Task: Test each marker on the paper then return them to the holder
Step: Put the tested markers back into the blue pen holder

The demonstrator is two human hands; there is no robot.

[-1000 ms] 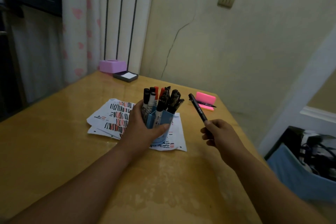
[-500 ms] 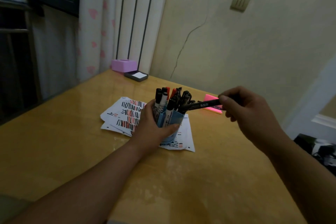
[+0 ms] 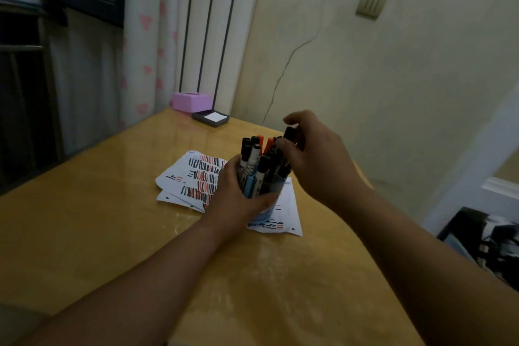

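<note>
Markers [image 3: 259, 161] crowd one blue holder [image 3: 266, 212], too packed to count, standing on scribbled paper sheets [image 3: 193, 177] mid yellow tabletop [image 3: 112, 233]. The left grip [image 3: 236, 194] wraps the holder; the right grip [image 3: 314, 160] pinches one black marker [image 3: 289, 133] at its top. Far left: one pink box [image 3: 191, 101], one dark tray [image 3: 210, 118], a cracked wall [image 3: 365, 78].

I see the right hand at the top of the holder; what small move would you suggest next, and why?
Probably ease the black marker straight down and let go: the right hand pinches it just above the other markers, while the left hand grips the blue holder steady.
</note>
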